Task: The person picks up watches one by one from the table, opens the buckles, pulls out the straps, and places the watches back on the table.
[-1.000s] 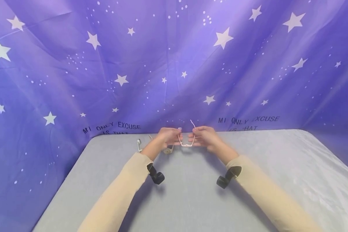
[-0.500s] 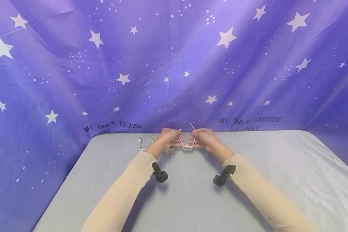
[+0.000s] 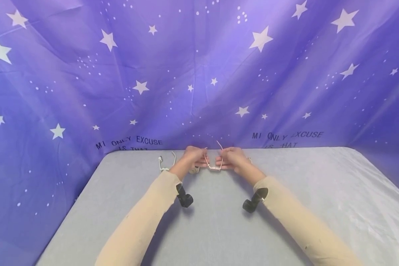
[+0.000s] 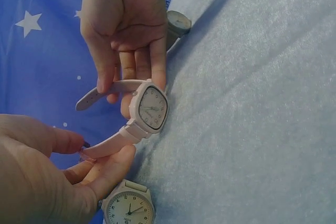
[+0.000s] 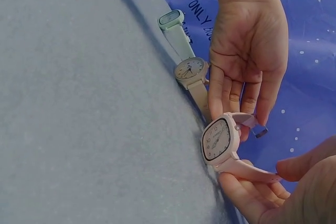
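A pink wristwatch (image 4: 152,108) with a rounded-square dial hangs between my two hands, its strap spread into a U. My left hand (image 3: 194,156) pinches the buckle end of the strap, the metal buckle (image 5: 259,131) showing at its fingertips. The other strap end, with holes, is pinched between thumb and fingers of my right hand (image 3: 233,159). Behind the left hand sits a beige round-dial watch (image 5: 190,72), partly hidden in the head view. A pale green watch (image 3: 166,168) stands farther left. Past the right hand, another watch (image 4: 179,22) shows in part.
The table (image 3: 216,221) is covered in grey cloth. At its far edge hangs a purple curtain (image 3: 199,74) with stars and lettering. Black cameras sit on both wrists, over beige sleeves (image 3: 139,218).
Both hands keep holding the pink watch in nearly the same place, with the wrists a little closer together. The head view has shifted slightly, and a bit of a watch now shows behind the right hand.
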The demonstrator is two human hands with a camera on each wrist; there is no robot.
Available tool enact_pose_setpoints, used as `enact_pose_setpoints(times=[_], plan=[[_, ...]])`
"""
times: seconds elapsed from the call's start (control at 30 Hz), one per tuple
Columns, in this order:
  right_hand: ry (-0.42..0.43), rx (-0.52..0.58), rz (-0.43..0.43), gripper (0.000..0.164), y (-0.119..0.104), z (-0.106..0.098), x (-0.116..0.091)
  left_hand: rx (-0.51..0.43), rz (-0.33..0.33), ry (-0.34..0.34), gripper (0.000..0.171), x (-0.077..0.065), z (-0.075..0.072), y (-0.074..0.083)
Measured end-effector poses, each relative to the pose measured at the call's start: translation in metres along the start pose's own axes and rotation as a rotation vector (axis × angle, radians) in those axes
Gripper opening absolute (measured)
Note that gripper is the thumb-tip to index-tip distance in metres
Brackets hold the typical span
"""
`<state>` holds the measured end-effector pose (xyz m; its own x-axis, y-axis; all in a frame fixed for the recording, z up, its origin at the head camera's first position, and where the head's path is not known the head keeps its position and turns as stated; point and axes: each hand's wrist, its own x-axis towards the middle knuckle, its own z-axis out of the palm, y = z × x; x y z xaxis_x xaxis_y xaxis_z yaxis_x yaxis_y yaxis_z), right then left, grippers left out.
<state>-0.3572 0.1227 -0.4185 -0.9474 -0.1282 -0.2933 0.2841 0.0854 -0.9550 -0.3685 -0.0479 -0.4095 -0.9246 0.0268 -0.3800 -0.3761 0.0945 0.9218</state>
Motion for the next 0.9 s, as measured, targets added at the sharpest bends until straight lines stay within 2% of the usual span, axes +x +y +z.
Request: enact_pose_setpoints(times=[0.43, 0.63, 0.8, 0.9], plan=[[-0.023, -0.006, 0.010, 0.041, -0.0007, -0.0040, 0.0031, 0.108, -0.008, -0.042, 0.030, -0.0015, -0.0015, 0.0059], [-0.035, -0.030, 0.014, 0.043, -0.0006, -0.0055, 0.0039, 0.132, 0.007, -0.038, 0.027, 0.0001, -0.0024, 0.0064], [-0.017, -0.063, 0.018, 0.046, 0.0005, -0.0076, 0.0057, 0.199, 0.017, -0.039, 0.025, 0.0007, -0.0033, 0.0066], [-0.005, -0.063, 0.012, 0.047, 0.0003, -0.0074, 0.0073, 0.227, 0.040, -0.016, 0.023, 0.0013, -0.0025, 0.0072]])
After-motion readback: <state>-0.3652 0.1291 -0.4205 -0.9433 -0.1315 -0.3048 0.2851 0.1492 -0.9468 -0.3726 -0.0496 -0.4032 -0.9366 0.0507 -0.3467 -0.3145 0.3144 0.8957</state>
